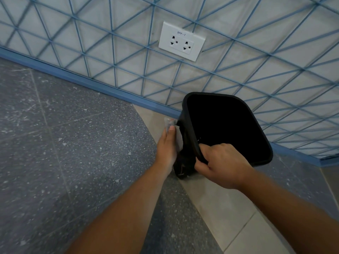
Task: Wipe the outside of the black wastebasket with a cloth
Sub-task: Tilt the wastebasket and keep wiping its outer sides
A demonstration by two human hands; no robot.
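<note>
The person stood close to the wall and bent over a black wastebasket [225, 125], which stood on the floor just beside the blue baseboard [77, 77], where the dark speckled tiles [73, 143] met a strip of pale tiles [229, 213]. The basket was tilted, so its open mouth faced up toward the person and its inside looked completely dark. The right hand [222, 164] gripped the near rim of the basket: the fingers were curled over the edge and the thumb pressed from the outside, so the hand was clearly closed around the rim. The left hand [167, 147] was against the left outer side of the basket and held a light grey cloth [178, 138] there. The fingers lay rather straight along the cloth, with the thumb on top of it, and the cloth was pressed between the palm and the black wall of the basket. A small part of the cloth stuck out above the fingertips. Both forearms were bare and reached forward from the bottom of the view. On the wall above the basket there was a white double socket [181, 41] with a small printed label, and the wall itself was covered with a pattern of blue crossing lines.
</note>
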